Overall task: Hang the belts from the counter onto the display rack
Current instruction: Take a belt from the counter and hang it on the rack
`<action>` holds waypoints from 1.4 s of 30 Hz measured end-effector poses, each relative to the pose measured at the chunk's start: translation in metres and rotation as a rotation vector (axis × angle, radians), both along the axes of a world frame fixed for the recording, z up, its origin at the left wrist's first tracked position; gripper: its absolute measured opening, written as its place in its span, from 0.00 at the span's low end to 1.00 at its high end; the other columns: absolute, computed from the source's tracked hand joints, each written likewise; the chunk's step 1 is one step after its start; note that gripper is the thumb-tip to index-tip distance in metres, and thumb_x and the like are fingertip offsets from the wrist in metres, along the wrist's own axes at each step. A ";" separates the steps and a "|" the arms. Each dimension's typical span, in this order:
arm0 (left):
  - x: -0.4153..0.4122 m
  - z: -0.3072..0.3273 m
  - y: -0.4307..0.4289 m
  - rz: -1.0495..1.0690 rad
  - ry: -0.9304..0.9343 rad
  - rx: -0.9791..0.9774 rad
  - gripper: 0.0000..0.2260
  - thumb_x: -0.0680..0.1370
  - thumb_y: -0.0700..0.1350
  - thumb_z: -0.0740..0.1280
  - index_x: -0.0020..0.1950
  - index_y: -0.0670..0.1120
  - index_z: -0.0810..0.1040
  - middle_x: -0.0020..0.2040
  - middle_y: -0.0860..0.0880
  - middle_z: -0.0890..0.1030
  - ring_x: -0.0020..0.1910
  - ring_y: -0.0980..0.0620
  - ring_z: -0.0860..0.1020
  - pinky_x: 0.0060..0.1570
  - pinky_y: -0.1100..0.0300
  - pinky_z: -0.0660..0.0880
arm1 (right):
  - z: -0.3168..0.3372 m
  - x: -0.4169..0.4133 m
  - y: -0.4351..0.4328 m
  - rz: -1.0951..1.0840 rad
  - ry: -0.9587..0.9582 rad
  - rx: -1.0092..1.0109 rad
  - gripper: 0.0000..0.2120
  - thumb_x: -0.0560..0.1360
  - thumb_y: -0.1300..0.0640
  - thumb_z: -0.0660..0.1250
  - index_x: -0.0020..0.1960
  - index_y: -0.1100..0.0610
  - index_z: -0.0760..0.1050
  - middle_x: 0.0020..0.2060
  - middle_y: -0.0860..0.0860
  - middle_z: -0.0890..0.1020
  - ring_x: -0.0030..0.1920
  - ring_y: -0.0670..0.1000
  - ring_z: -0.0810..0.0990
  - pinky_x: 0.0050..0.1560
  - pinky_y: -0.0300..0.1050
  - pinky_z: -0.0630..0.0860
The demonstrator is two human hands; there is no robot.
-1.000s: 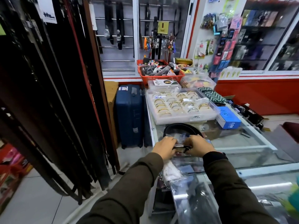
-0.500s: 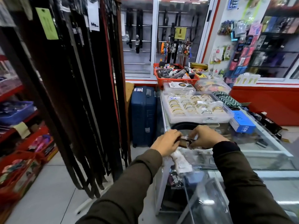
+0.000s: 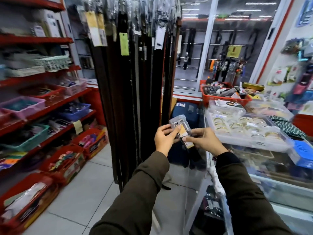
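Both hands hold one belt point(image 3: 182, 133) by its plastic-wrapped buckle end, which carries a yellow tag. My left hand point(image 3: 165, 138) pinches the left side of the wrap and my right hand point(image 3: 205, 139) grips its lower right end. The dark strap drops below the hands beside the glass counter point(image 3: 237, 150). The buckle is off the counter, in the air just right of the display rack point(image 3: 135, 73), which is crowded with several dark belts hanging full length with paper tags near the top.
Red shelves point(image 3: 42, 102) with baskets line the left wall, and red boxes sit on the tiled floor point(image 3: 88, 180). A blue suitcase point(image 3: 184, 112) stands behind the rack. The counter carries a tray of bangles point(image 3: 240, 126), a red basket point(image 3: 225, 97) and a blue box point(image 3: 301, 153).
Both hands have lifted the belt's buckle end off the counter and carried it left toward the rack. The view has swung left and up, bringing the rack top and the shelves into sight.
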State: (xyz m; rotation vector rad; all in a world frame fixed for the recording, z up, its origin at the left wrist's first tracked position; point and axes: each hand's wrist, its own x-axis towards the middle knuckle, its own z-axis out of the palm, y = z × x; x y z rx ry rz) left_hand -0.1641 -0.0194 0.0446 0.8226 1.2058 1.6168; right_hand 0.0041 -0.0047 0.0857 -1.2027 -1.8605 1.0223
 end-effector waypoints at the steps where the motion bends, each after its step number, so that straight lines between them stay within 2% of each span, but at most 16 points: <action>1: -0.004 0.002 -0.004 -0.006 -0.016 -0.019 0.19 0.73 0.47 0.78 0.61 0.44 0.78 0.58 0.43 0.83 0.54 0.47 0.85 0.45 0.56 0.84 | 0.000 -0.008 -0.001 -0.009 0.054 0.003 0.05 0.68 0.55 0.81 0.42 0.49 0.86 0.35 0.45 0.87 0.35 0.39 0.82 0.39 0.38 0.77; 3: -0.011 0.004 -0.011 0.034 0.008 -0.012 0.15 0.74 0.47 0.78 0.57 0.43 0.82 0.54 0.42 0.86 0.51 0.47 0.86 0.43 0.59 0.84 | -0.001 -0.022 -0.001 -0.055 0.169 -0.011 0.08 0.67 0.54 0.82 0.43 0.49 0.85 0.36 0.45 0.88 0.38 0.41 0.85 0.38 0.40 0.80; 5: -0.018 0.009 -0.017 0.100 0.034 0.021 0.15 0.74 0.46 0.78 0.57 0.41 0.84 0.50 0.43 0.87 0.50 0.47 0.87 0.43 0.59 0.83 | 0.000 -0.033 -0.002 -0.074 0.200 0.009 0.13 0.66 0.53 0.82 0.49 0.51 0.86 0.40 0.48 0.89 0.39 0.40 0.86 0.35 0.37 0.80; 8: -0.029 0.016 -0.022 0.153 0.099 0.073 0.14 0.75 0.45 0.76 0.58 0.39 0.84 0.49 0.44 0.87 0.47 0.50 0.86 0.42 0.61 0.83 | 0.000 -0.046 -0.001 -0.052 0.107 0.057 0.17 0.69 0.48 0.80 0.54 0.54 0.85 0.44 0.49 0.88 0.43 0.42 0.86 0.37 0.38 0.82; 10: -0.038 0.020 -0.023 0.184 0.150 0.108 0.13 0.76 0.44 0.76 0.58 0.40 0.85 0.49 0.44 0.87 0.48 0.50 0.86 0.42 0.61 0.84 | 0.006 -0.050 0.001 0.019 -0.040 0.096 0.15 0.73 0.46 0.75 0.55 0.53 0.85 0.46 0.46 0.86 0.40 0.36 0.83 0.39 0.39 0.81; 13: -0.048 0.026 -0.023 0.225 0.232 0.154 0.13 0.75 0.46 0.77 0.57 0.43 0.86 0.49 0.47 0.88 0.50 0.52 0.87 0.50 0.55 0.84 | 0.015 -0.054 0.008 0.131 -0.123 0.126 0.13 0.76 0.48 0.73 0.56 0.55 0.85 0.48 0.49 0.86 0.42 0.40 0.83 0.48 0.46 0.82; 15: -0.052 0.033 -0.023 0.253 0.224 0.188 0.12 0.74 0.47 0.78 0.55 0.45 0.87 0.48 0.49 0.89 0.50 0.52 0.87 0.54 0.52 0.84 | 0.020 -0.059 0.008 0.165 0.036 0.067 0.10 0.76 0.54 0.74 0.54 0.57 0.85 0.47 0.54 0.87 0.48 0.50 0.87 0.54 0.51 0.84; 19: -0.062 0.056 -0.022 0.237 0.152 0.276 0.11 0.73 0.47 0.78 0.54 0.47 0.87 0.49 0.48 0.89 0.52 0.51 0.87 0.54 0.54 0.83 | 0.030 -0.077 0.016 0.134 0.341 0.065 0.11 0.74 0.61 0.75 0.56 0.60 0.84 0.53 0.60 0.86 0.55 0.57 0.87 0.50 0.47 0.85; 22: -0.074 0.078 -0.020 0.147 0.119 0.301 0.13 0.77 0.43 0.74 0.61 0.41 0.84 0.51 0.47 0.88 0.52 0.55 0.86 0.52 0.61 0.82 | 0.050 -0.088 0.027 0.112 0.421 0.103 0.18 0.72 0.60 0.77 0.61 0.64 0.82 0.54 0.62 0.86 0.56 0.59 0.86 0.53 0.51 0.85; 25: -0.085 0.101 -0.012 0.057 0.135 0.325 0.16 0.80 0.39 0.70 0.66 0.38 0.79 0.57 0.43 0.86 0.56 0.54 0.85 0.52 0.64 0.82 | 0.077 -0.096 0.036 0.124 0.475 0.146 0.16 0.72 0.61 0.77 0.59 0.62 0.84 0.51 0.61 0.87 0.56 0.60 0.86 0.52 0.49 0.85; 28: -0.091 0.129 0.000 0.042 0.140 0.372 0.15 0.80 0.38 0.69 0.67 0.38 0.79 0.59 0.44 0.85 0.59 0.53 0.83 0.54 0.65 0.81 | 0.104 -0.103 0.041 0.125 0.563 0.176 0.10 0.72 0.62 0.76 0.51 0.52 0.85 0.47 0.55 0.88 0.54 0.57 0.86 0.52 0.46 0.83; 31: -0.091 0.167 0.011 0.078 0.124 0.446 0.15 0.79 0.38 0.71 0.66 0.39 0.80 0.54 0.48 0.86 0.55 0.55 0.84 0.53 0.64 0.81 | 0.137 -0.112 0.045 0.113 0.651 0.192 0.10 0.73 0.61 0.75 0.52 0.49 0.84 0.49 0.52 0.88 0.53 0.51 0.87 0.56 0.49 0.82; 34: -0.091 0.207 0.023 0.104 0.119 0.505 0.14 0.79 0.40 0.72 0.64 0.40 0.82 0.53 0.48 0.87 0.56 0.53 0.84 0.56 0.61 0.82 | 0.170 -0.121 0.051 0.121 0.760 0.179 0.11 0.75 0.62 0.74 0.56 0.52 0.83 0.50 0.52 0.88 0.53 0.49 0.87 0.55 0.49 0.83; 38: -0.088 0.251 0.036 0.102 0.069 0.546 0.13 0.78 0.40 0.72 0.62 0.39 0.83 0.58 0.41 0.86 0.61 0.44 0.83 0.61 0.51 0.81 | 0.209 -0.129 0.057 0.107 0.855 0.186 0.14 0.76 0.63 0.72 0.62 0.60 0.80 0.46 0.51 0.87 0.42 0.41 0.87 0.42 0.41 0.85; 40: -0.085 0.269 0.041 0.092 0.049 0.557 0.12 0.78 0.39 0.72 0.61 0.39 0.83 0.58 0.40 0.85 0.61 0.43 0.83 0.61 0.50 0.80 | 0.224 -0.130 0.061 0.093 0.904 0.187 0.16 0.76 0.62 0.73 0.63 0.62 0.80 0.45 0.51 0.87 0.40 0.41 0.87 0.38 0.39 0.83; 42: -0.081 0.287 0.044 0.082 0.052 0.585 0.12 0.78 0.39 0.72 0.61 0.39 0.83 0.57 0.40 0.85 0.59 0.45 0.83 0.61 0.50 0.81 | 0.238 -0.128 0.065 0.091 0.940 0.203 0.16 0.76 0.61 0.74 0.63 0.62 0.80 0.46 0.53 0.87 0.43 0.44 0.87 0.40 0.41 0.83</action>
